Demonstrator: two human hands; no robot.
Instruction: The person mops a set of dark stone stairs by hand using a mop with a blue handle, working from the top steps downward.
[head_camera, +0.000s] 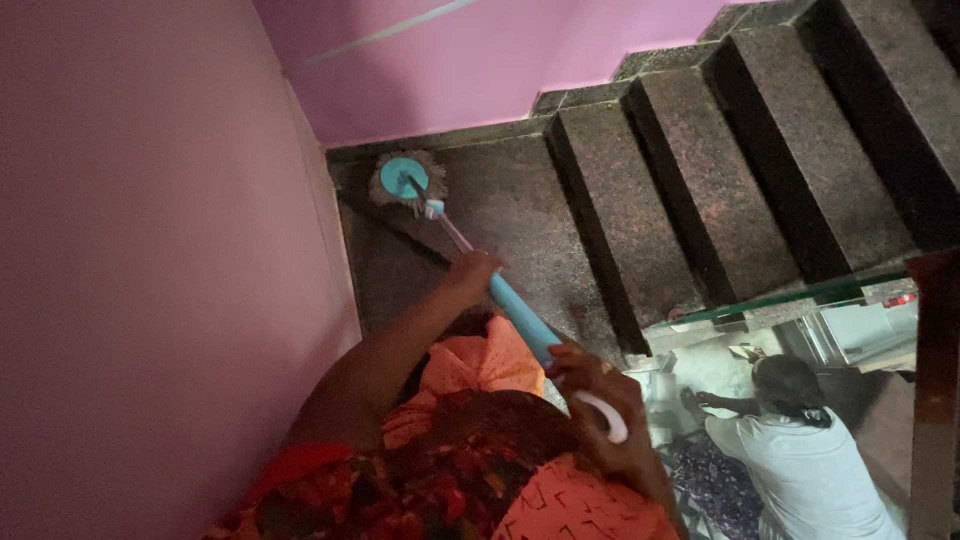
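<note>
Right hand (597, 400) grips mop handle (520, 315) at its white end; left hand (470, 275) clasps it higher; mop head (405, 180) rests on dark landing (510, 215).

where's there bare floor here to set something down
Bare spots: the dark stone steps rising right of the landing, and the landing between the mop head and the lowest step. Crowded: the corner by the pink wall, where the mop sits, and below the glass railing, where another person crouches.

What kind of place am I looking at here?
Likely an indoor stairwell of a building: dark speckled stone steps, a landing being mopped with a round mop, and pink walls.
</note>
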